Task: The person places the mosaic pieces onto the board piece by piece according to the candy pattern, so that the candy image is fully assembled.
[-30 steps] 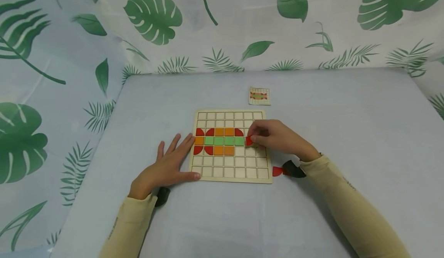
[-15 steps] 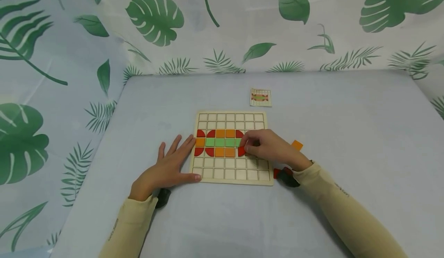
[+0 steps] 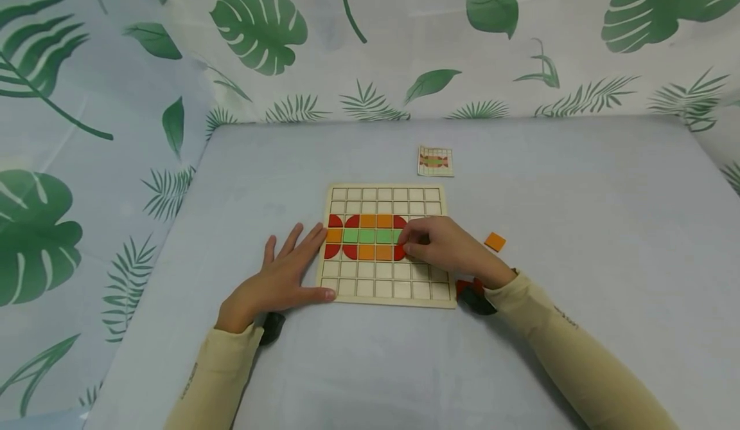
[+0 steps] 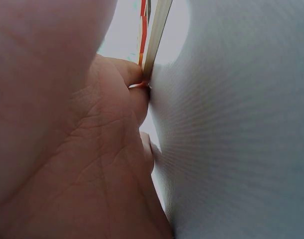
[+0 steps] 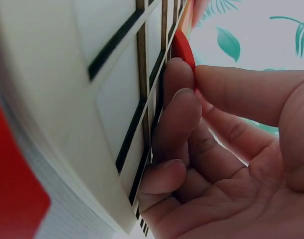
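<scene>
A pale wooden grid board (image 3: pixel 381 292) lies flat, with colored tiles in three of its rows. My right hand (image 3: pixel 442 247) is over its right half and pinches a red quarter-circle tile (image 3: pixel 399 253) at the right end of the lowest colored row. Thumb and index finger hold this red tile (image 5: pixel 184 50) in the right wrist view, tilted against the grid. My left hand (image 3: pixel 277 288) rests with spread fingers at the board's left edge, its fingertips touching the rim. Green square tiles (image 3: pixel 367 236) form the middle row, with orange square tiles (image 3: pixel 367 251) above and below.
An orange square tile (image 3: pixel 494 242) lies on the table right of the board. Red tiles (image 3: pixel 462 286) sit near its lower right corner, partly hidden by the black wrist camera (image 3: pixel 478 301). A small pattern card (image 3: pixel 436 162) lies behind the board.
My right hand has moved left and nearer with the red tile, which now sits lower into its cell. The loose orange tile has come into view. My left hand stays put.
</scene>
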### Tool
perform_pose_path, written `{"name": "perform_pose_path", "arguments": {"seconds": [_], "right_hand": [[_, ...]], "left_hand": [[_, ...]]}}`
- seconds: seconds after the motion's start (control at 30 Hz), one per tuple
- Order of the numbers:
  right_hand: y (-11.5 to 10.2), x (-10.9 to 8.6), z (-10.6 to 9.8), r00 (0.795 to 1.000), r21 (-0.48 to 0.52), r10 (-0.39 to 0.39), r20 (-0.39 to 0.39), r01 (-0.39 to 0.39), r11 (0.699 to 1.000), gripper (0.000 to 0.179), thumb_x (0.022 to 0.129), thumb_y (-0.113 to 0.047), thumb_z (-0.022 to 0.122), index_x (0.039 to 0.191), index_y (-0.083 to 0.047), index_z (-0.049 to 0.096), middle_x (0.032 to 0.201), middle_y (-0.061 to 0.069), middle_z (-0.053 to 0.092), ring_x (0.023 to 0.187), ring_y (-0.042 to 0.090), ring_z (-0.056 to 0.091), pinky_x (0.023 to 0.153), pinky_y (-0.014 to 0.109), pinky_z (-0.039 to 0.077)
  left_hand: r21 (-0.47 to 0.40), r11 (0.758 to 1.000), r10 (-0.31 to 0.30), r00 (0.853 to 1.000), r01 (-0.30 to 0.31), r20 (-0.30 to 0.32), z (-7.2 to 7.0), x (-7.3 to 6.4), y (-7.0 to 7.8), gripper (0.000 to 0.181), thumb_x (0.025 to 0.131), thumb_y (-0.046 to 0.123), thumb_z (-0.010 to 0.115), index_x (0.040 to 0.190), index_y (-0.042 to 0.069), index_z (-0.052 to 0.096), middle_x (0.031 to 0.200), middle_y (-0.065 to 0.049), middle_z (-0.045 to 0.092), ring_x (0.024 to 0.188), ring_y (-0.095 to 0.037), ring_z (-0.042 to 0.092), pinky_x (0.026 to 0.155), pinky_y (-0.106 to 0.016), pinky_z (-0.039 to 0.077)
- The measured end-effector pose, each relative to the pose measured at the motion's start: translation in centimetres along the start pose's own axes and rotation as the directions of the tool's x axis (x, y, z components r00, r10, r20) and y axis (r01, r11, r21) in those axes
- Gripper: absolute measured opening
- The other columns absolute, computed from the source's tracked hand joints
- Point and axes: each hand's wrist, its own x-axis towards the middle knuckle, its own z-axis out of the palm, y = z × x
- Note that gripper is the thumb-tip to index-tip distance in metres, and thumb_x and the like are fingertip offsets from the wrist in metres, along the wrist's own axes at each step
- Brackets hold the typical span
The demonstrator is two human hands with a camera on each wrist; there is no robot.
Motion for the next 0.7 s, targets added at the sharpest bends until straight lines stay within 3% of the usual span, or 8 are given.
{"name": "perform_pose_path", "arguments": {"seconds": [0.53, 0.7], "right_hand": [[-0.09, 0.12, 0.26, 0.999, -0.065, 0.028, -0.032, -0.030, 0.997, 0.003, 0.098, -0.004, 0.071, 0.098, -0.004, 0.074, 0.088, -0.002, 0.070, 0.083, 0.018, 0.063, 0.079, 0.038, 0.053], [0.04, 0.12, 0.13, 0.999, -0.052, 0.013, -0.031, -0.015, 0.999, 0.008, 0.099, -0.002, 0.069, 0.095, -0.008, 0.073, 0.086, -0.003, 0.070, 0.081, 0.017, 0.063, 0.077, 0.037, 0.053]], "left_hand": [[0.022, 1.000, 0.000, 1.000, 0.000, 0.003, 0.01, 0.11, -0.07, 0.114, 0.091, 0.058, 0.080, 0.174, 0.013, 0.015, 0.180, -0.004, 0.008, 0.164, -0.034, -0.009, 0.120, -0.067, -0.017], [0.019, 1.000, 0.000, 1.000, 0.000, 0.004, -0.03, 0.10, -0.04, 0.114, 0.091, 0.057, 0.080, 0.174, 0.013, 0.015, 0.180, -0.004, 0.008, 0.164, -0.034, -0.009, 0.120, -0.067, -0.018]]}}
